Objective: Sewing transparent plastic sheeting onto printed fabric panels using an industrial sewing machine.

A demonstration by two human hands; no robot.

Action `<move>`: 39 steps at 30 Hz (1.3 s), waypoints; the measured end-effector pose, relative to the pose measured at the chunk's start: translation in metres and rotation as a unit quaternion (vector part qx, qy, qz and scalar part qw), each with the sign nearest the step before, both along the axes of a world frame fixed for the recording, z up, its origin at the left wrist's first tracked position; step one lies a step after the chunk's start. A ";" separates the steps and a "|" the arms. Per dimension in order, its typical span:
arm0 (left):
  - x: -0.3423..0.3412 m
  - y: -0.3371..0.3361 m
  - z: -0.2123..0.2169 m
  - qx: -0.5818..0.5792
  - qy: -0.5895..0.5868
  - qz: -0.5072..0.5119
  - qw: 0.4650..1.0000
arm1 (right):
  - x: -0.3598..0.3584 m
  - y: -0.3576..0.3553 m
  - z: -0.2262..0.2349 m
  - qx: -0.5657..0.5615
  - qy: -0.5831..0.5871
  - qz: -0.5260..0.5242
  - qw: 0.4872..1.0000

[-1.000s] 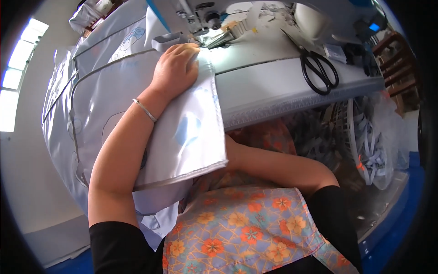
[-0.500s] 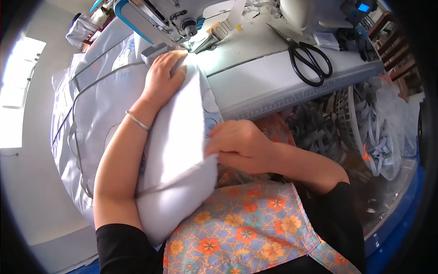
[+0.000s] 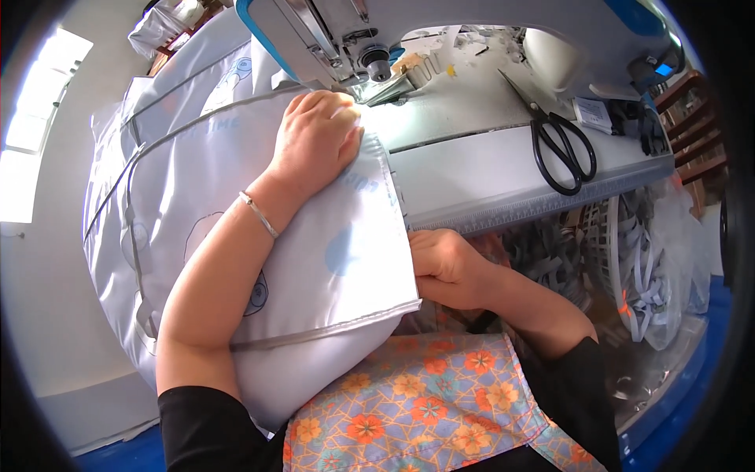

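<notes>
A large white printed fabric piece point(image 3: 346, 252) with grey binding lies across my lap and up to the sewing machine point(image 3: 377, 67). My left hand point(image 3: 318, 134) is on its upper part, close to the presser foot, with bent fingers gathered around the cloth. At the fabric's right edge, my right hand point(image 3: 448, 267) is curled, its fingertips partly hidden behind that edge. The corner of the bound panel lies just below the right hand. Pale blue print and a dark outlined drawing show on the cloth.
Black-handled scissors point(image 3: 562, 145) lie on the machine table point(image 3: 464, 141), right of the needle. A ruler strip point(image 3: 543, 200) runs along its front edge. Below it stands a white plastic basket point(image 3: 602, 244) with grey strips and clear plastic. More white fabric point(image 3: 173, 197) spreads to the left.
The fabric's right part, folded over before, now lies flatter with its printed face and bound corner showing. My right hand has moved slightly down and right with the edge. The view has shifted.
</notes>
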State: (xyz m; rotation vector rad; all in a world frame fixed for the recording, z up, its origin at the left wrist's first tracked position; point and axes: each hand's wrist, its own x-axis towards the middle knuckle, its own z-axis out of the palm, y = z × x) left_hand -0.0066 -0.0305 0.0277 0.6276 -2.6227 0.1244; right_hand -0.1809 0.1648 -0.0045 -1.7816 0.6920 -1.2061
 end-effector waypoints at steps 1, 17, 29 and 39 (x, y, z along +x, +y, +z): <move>-0.002 0.001 0.003 0.032 -0.031 0.004 0.999 | -0.001 -0.002 -0.002 -0.005 -0.001 -0.012 1.000; -0.005 0.034 0.014 0.054 -0.057 0.023 0.997 | -0.012 -0.031 0.008 -0.029 0.071 -0.028 0.997; -0.003 0.039 0.012 0.088 -0.044 0.028 0.995 | 0.008 0.005 -0.010 -0.246 0.232 -0.193 0.921; -0.004 0.034 0.010 0.084 -0.030 0.026 0.996 | -0.004 -0.032 0.010 -0.143 0.185 -0.186 0.954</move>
